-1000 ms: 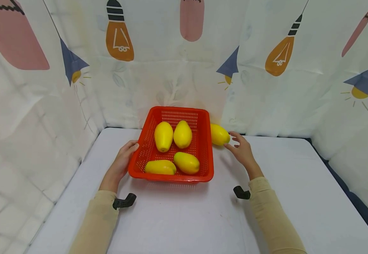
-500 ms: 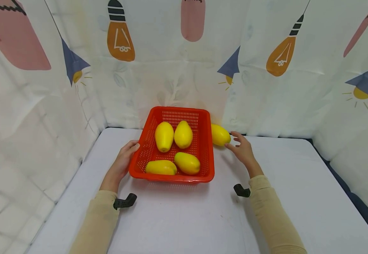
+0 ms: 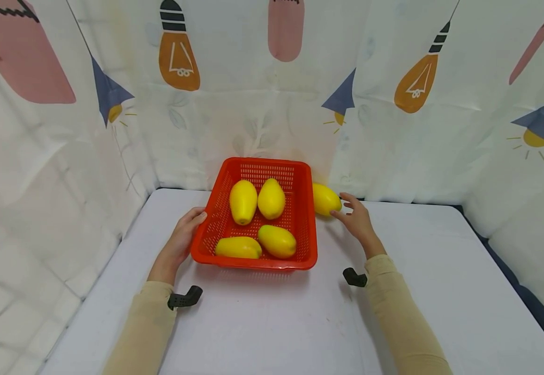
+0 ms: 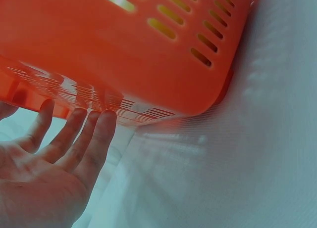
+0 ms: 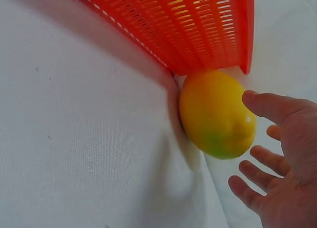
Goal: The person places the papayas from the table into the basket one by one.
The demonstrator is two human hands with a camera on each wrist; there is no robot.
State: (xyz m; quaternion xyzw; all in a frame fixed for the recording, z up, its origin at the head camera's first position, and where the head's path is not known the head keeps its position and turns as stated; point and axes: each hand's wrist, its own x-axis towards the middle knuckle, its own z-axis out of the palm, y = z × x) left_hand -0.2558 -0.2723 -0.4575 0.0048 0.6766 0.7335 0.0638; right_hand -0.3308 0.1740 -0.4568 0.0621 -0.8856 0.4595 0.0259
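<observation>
In the head view a red plastic basket (image 3: 253, 265) stands on the table, with several yellow papayas (image 3: 243, 202) inside. My left hand (image 3: 180, 237) holds its left edge, thumb at the rim; in the left wrist view the fingers (image 4: 101, 134) lie against the outer wall from below. Another yellow papaya (image 3: 326, 199), greenish at one end in the right wrist view, lies outside against the basket's right side. My right hand (image 3: 357, 221) is beside this papaya with fingers spread, thumb close to its surface; I cannot tell whether they touch.
The white-covered table (image 3: 272, 323) is backed by a white cloth (image 3: 262, 120) printed with lamps and bulbs. Black wrist mounts (image 3: 185, 297) project from both wrists. A dark strip (image 3: 530, 304) runs along the table's right edge.
The right wrist has shifted slightly forward and left, its fingers still beside the outside papaya. The left hand, the basket and the papayas stay put.
</observation>
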